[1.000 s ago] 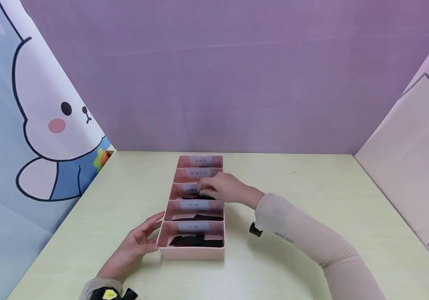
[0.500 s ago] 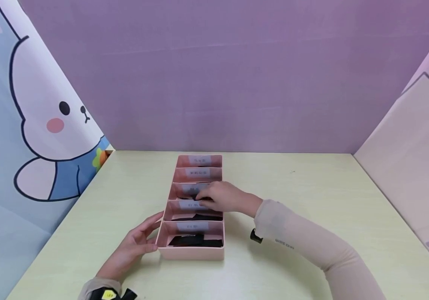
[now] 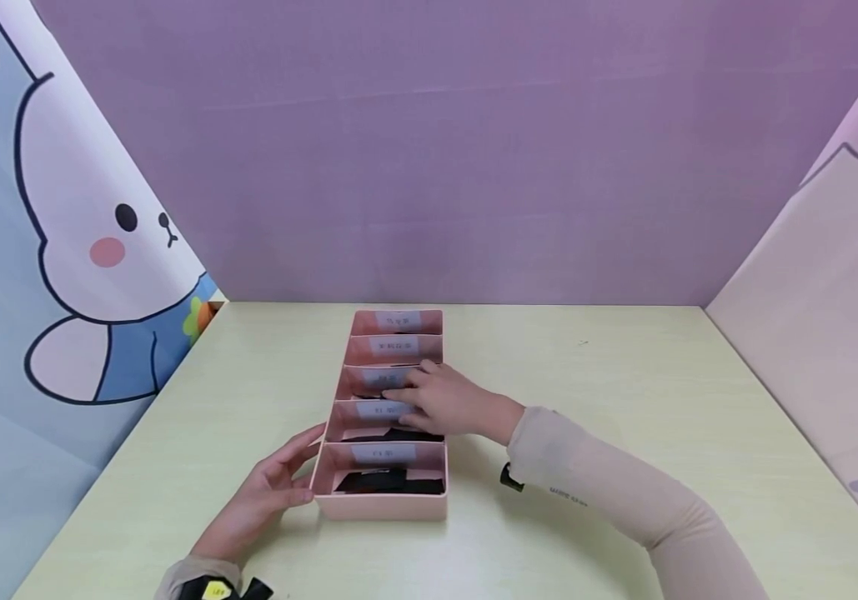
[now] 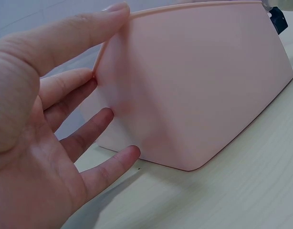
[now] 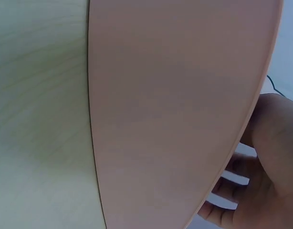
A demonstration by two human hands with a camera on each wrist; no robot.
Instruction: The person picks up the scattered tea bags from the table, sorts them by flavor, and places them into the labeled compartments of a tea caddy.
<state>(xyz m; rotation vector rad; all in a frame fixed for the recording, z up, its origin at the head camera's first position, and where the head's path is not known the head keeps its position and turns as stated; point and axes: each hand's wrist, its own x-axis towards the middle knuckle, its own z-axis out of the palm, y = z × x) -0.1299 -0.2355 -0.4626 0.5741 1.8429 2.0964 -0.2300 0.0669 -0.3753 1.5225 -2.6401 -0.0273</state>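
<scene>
A long pink divided box (image 3: pixel 383 507) stands on the table, with a pale paper label on the back wall of each compartment. Black flat packets (image 3: pixel 374 481) lie in the nearest compartment, and more dark packets (image 3: pixel 394 435) show in the one behind it. My left hand (image 3: pixel 267 492) touches the box's near left corner with spread, nearly straight fingers; in the left wrist view the thumb (image 4: pixel 84 31) rests at the rim. Over the middle compartments hovers my right hand (image 3: pixel 451 402), fingers apart and nothing visible in them. Its fingertips partly cover the labels and packets below.
The pale wooden table (image 3: pixel 586 500) extends on both sides of the box. A purple backdrop (image 3: pixel 429 150) rises behind it. Printed cloth panels (image 3: pixel 76 250) stand at the left and right.
My right hand has come slightly toward me, from the third compartment to the divider before it, and its fingers have spread. The left hand has stayed at the box corner.
</scene>
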